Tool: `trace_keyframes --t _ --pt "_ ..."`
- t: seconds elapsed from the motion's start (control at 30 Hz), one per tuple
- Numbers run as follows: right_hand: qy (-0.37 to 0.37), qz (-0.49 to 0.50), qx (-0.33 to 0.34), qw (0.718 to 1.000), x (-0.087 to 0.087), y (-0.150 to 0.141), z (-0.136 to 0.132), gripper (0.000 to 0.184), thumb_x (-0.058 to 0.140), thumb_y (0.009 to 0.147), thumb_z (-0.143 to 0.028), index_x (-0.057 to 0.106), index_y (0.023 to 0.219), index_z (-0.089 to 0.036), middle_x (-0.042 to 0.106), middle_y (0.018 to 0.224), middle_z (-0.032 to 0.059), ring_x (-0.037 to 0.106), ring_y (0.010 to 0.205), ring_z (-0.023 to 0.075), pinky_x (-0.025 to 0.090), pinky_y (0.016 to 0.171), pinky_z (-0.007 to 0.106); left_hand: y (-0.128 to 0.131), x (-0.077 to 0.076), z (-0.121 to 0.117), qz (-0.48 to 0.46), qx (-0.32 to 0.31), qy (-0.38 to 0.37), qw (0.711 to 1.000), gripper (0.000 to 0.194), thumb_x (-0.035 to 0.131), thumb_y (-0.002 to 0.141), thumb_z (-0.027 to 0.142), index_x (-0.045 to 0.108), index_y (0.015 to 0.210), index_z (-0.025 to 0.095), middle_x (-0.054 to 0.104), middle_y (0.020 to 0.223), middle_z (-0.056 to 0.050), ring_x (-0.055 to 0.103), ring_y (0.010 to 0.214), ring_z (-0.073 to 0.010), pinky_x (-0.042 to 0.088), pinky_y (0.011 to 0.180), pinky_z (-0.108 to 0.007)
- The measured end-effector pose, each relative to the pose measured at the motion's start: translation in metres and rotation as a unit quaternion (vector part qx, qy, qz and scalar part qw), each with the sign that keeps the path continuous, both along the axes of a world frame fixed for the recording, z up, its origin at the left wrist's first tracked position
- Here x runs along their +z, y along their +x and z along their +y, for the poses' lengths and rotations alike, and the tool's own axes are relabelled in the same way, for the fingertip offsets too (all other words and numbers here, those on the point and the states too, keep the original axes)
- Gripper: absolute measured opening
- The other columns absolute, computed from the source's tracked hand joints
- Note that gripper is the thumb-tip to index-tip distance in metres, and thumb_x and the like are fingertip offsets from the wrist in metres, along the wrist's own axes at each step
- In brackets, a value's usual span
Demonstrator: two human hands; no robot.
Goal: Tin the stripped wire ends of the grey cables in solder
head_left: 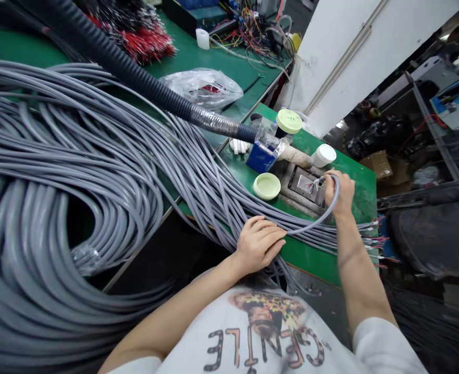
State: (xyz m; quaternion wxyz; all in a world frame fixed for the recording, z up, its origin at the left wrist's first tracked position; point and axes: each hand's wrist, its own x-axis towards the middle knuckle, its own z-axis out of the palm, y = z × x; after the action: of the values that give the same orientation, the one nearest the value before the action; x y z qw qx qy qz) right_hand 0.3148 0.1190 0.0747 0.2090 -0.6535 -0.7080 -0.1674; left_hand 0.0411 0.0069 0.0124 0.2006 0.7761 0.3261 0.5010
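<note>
A white printed T-shirt (pixel 252 332) filled the foreground, with both bare forearms reaching forward from it. The left hand (pixel 258 244) lay over a sheaf of gray cables (pixel 213 176), its fingers loosely curled; whether it gripped any strand could not be told. The right hand (pixel 340 195) was closed around a single gray cable (pixel 325 214) near its end, directly beside a recessed metal fixture (pixel 301 187) set into a green workbench (pixel 356 200). Fine stripped wires (pixel 311 184) fanned from the cable end over the fixture. Left of the fixture lay a pale green lid (pixel 266 186), with the heaped cable coils spreading farther left. Just behind the fixture stood a white cap (pixel 323 155), a blue box (pixel 261 157) and a green-lidded container (pixel 289 121). Farther behind the fixture ran a black corrugated hose (pixel 135 67), past a clear plastic bag (pixel 201 88) and red-and-black wire bundles (pixel 135 36).
</note>
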Motion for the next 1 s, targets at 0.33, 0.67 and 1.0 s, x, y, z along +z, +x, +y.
trace_keyframes --t 0.33,0.67,1.0 --pt "0.005 0.142 0.276 0.951 0.059 -0.060 -0.110 0.037 0.060 0.085 -0.020 0.063 0.118 -0.036 0.069 0.114 0.0022 0.065 0.094 0.0241 0.053 0.079 0.043 -0.001 0.024 -0.002 -0.134 -0.093 -0.196 0.967 0.021 0.055 0.091 0.030 0.072 0.097 0.019 0.075 0.088 -0.006 0.065 0.086 -0.0173 0.047 0.085 -0.035" --pt "-0.090 0.009 0.428 0.899 0.043 -0.064 -0.164 0.036 0.050 0.091 -0.020 0.061 0.123 -0.030 0.069 0.117 0.0040 0.060 0.110 0.0223 0.050 0.092 0.047 0.012 0.037 -0.007 -0.296 -0.229 -0.490 0.787 0.042 0.063 0.081 0.053 0.077 0.090 0.014 0.075 0.085 -0.007 0.064 0.076 -0.0164 0.049 0.073 -0.027" --pt "-0.133 0.037 0.399 0.907 0.029 -0.054 -0.176 0.039 0.048 0.092 -0.021 0.058 0.127 -0.035 0.068 0.120 0.0021 0.059 0.112 0.0231 0.049 0.092 0.049 0.014 0.035 -0.011 -0.286 -0.243 -0.491 0.786 0.040 0.062 0.082 0.051 0.077 0.086 0.014 0.075 0.094 -0.009 0.068 0.082 -0.0197 0.052 0.079 -0.031"
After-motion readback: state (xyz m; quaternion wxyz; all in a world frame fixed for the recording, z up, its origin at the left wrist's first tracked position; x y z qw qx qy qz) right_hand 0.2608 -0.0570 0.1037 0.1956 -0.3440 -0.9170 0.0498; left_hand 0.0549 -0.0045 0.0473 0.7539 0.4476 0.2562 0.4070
